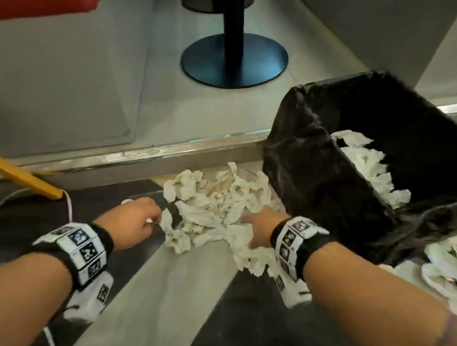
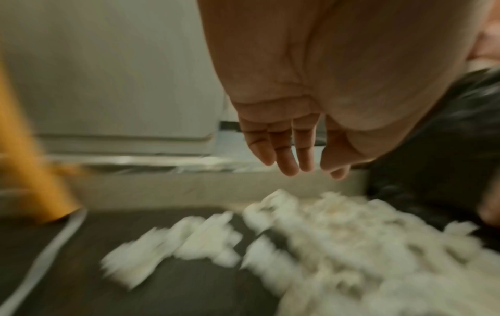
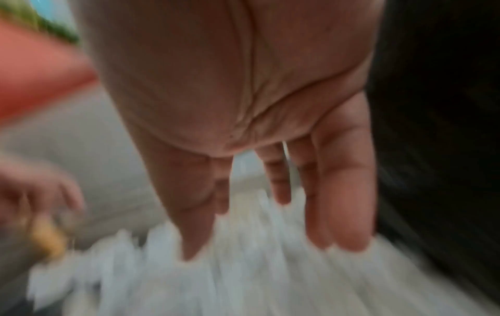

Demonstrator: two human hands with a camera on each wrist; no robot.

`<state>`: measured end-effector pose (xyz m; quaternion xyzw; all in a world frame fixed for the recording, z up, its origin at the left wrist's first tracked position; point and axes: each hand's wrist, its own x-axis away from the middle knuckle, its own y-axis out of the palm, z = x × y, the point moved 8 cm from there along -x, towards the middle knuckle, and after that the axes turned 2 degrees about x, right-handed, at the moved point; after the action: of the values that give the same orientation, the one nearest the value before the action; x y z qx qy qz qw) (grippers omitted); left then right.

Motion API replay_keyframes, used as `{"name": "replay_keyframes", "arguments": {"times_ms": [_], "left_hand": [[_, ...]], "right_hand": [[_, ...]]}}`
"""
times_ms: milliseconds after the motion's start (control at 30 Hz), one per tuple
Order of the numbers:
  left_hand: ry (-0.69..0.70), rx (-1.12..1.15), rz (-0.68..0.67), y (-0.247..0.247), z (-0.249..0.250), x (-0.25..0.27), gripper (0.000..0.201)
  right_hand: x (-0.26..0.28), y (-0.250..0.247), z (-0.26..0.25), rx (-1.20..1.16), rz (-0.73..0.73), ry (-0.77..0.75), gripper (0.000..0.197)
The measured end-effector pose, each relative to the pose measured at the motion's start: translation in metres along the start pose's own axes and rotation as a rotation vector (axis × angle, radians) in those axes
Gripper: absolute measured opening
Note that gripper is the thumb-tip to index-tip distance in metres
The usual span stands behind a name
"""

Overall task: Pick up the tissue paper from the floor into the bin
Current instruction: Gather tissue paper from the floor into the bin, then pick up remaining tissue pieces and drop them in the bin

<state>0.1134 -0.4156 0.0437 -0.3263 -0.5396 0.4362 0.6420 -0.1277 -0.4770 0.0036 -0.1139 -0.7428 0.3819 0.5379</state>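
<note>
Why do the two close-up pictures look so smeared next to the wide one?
Head view: mostly sharp, the tissue pile and black bin show clear creases, with lines bowed by the wide lens. Left wrist view: the tissue streaks with motion blur, though the left hand stays fairly crisp. Right wrist view: blurriest, the right hand and tissue both smeared.

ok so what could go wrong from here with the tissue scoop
The bin lies tipped with tissue at its mouth, so a shove could spill more. The floor pile is loose, and both hands, left hand and right hand, are open; pieces may drop. The white cable could snag.
</note>
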Motion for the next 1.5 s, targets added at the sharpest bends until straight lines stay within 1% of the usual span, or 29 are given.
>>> {"name": "replay_keyframes", "arguments": {"times_ms": [33,67,100,167,233,300,433,467,533,567,600,633,667,700,767,833,867,900,967,1000,1067,1133,1167,1233,1267,1333,1367,1433,1500], "left_hand": [[-0.037,0.007,-0.019,0.014,-0.02,0.012,0.024],[-0.067,0.023,-0.027,0.027,-0.037,0.022,0.023],[-0.09,0.042,-0.026,0.039,-0.052,0.031,0.022],[-0.119,0.076,-0.007,0.059,-0.072,0.043,0.02],[-0.118,0.083,0.022,0.074,-0.082,0.044,0.021],[-0.112,0.047,0.045,0.081,-0.08,0.037,0.027],[-0.067,0.011,0.069,0.085,-0.054,0.01,0.047],[-0.055,0.011,0.051,0.087,-0.044,0.003,0.052],[-0.035,-0.015,-0.032,0.098,-0.027,-0.01,0.064],[-0.037,-0.021,-0.092,0.107,-0.02,-0.015,0.068],[-0.046,-0.02,-0.163,0.12,-0.017,-0.019,0.07],[-0.054,-0.028,-0.222,0.132,-0.014,-0.02,0.067],[-0.048,-0.05,-0.266,0.143,-0.011,-0.021,0.059],[-0.022,-0.08,-0.269,0.152,-0.006,-0.021,0.049],[0.039,-0.141,-0.211,0.159,0.003,-0.018,0.03],[0.066,-0.076,-0.172,0.163,0.005,-0.01,0.026],[0.066,-0.018,-0.163,0.164,0.003,-0.006,0.023],[0.074,0.031,-0.134,0.161,0.001,-0.001,0.022],[0.087,0.116,-0.075,0.151,-0.006,0.005,0.02],[0.059,0.174,-0.063,0.144,-0.013,0.009,0.017],[-0.034,0.296,0.009,0.123,-0.032,0.016,0.003],[-0.171,0.341,0.079,0.107,-0.061,0.02,0.01],[-0.238,0.356,0.116,0.099,-0.076,0.022,0.012],[-0.329,0.353,0.206,0.084,-0.104,0.022,0.007],[-0.356,0.356,0.253,0.077,-0.116,0.019,0.013],[-0.4,0.336,0.278,0.07,-0.137,0.009,0.04],[-0.421,0.316,0.262,0.068,-0.145,0.002,0.052],[-0.455,0.265,0.149,0.074,-0.158,-0.017,0.068],[-0.471,0.206,0.018,0.088,-0.164,-0.032,0.075]], "right_hand": [[-0.009,0.034,0.005,0.011,-0.06,0.065,0.075],[-0.016,0.058,0.008,0.014,-0.074,0.103,0.078],[-0.02,0.076,0.008,0.017,-0.06,0.121,0.073],[-0.024,0.087,0.0,0.027,0.014,0.1,0.05],[-0.029,0.076,-0.013,-0.033,0.089,0.052,0.034],[-0.031,0.053,-0.025,-0.2,0.177,0.031,0.027],[-0.028,0.004,-0.039,-0.605,0.334,0.004,0.031],[-0.024,-0.005,-0.042,-0.705,0.364,0.0,0.029],[-0.013,-0.022,-0.044,-0.919,0.415,-0.019,0.016],[-0.007,-0.03,-0.046,-0.979,0.43,-0.032,0.017],[0.0,-0.038,-0.048,-0.992,0.448,-0.044,0.022],[0.004,-0.044,-0.049,-0.991,0.47,-0.053,0.024],[0.006,-0.047,-0.049,-0.991,0.486,-0.053,0.021],[0.005,-0.049,-0.048,-0.987,0.491,-0.04,0.016],[0.0,-0.043,-0.047,-0.926,0.448,0.018,0.009],[-0.009,-0.029,-0.052,-0.779,0.385,0.028,0.006],[-0.015,-0.021,-0.056,-0.649,0.354,0.014,0.007],[-0.021,-0.009,-0.062,-0.514,0.32,-0.009,0.012],[-0.034,0.028,-0.074,-0.306,0.212,-0.048,0.042],[-0.037,0.049,-0.082,-0.249,0.146,-0.076,0.054],[-0.039,0.087,-0.1,-0.075,0.051,-0.17,0.065],[-0.044,0.114,-0.111,0.098,0.03,-0.231,0.064],[-0.047,0.119,-0.114,0.12,0.041,-0.244,0.057],[-0.053,0.117,-0.114,0.122,0.048,-0.24,0.036],[-0.053,0.111,-0.113,0.095,0.053,-0.226,0.028],[-0.05,0.091,-0.103,-0.008,0.117,-0.189,0.02],[-0.046,0.08,-0.094,-0.07,0.163,-0.154,0.02],[-0.038,0.063,-0.069,-0.15,0.261,-0.042,0.034],[-0.03,0.054,-0.043,-0.181,0.366,0.064,0.037]]}}
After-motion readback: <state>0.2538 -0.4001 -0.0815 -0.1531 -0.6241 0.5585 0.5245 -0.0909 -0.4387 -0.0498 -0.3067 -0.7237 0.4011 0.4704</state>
